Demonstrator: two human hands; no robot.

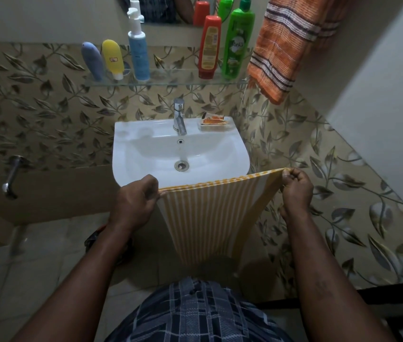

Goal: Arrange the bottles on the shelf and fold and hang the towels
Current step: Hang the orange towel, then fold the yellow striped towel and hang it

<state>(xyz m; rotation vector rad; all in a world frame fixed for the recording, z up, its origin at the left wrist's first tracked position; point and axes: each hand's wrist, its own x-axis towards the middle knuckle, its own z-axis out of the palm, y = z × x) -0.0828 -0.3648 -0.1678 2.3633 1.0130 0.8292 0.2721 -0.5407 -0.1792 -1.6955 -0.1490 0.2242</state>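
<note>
Left hand [137, 196]: fingers curled, pinching the top left corner of the yellow towel [210, 218].

Right hand [296, 188]: fingers curled, pinching the top right corner of the same towel, held a little higher than the left.

Yellow towel: yellow and white stripes. It is stretched taut between the two hands and hangs straight down in front of the sink's near edge. Its top edge shows more than one layer.

Sink [126, 134]: white, wall-mounted, just beyond the hands. The tap [179, 117] stands at the back centre. The soap [214, 122] lies in its wrapper on the back right ledge.

Shelf [171, 79]: glass, on the wall above the sink, with five bottles upright.
- Left group: grey tube [93, 60], yellow tube [112, 58] and pump bottle [138, 53], close together.
- Right group: red bottle [209, 48] and green bottle [237, 43], side by side, well apart from the left group.

Orange towel [287, 45]: striped, hanging at the shelf's right end. Its top is out of view.

Mirror [161, 8]: above the shelf, reflecting the bottle tops.

Wall [35, 107]: leaf-patterned tiles.
</note>
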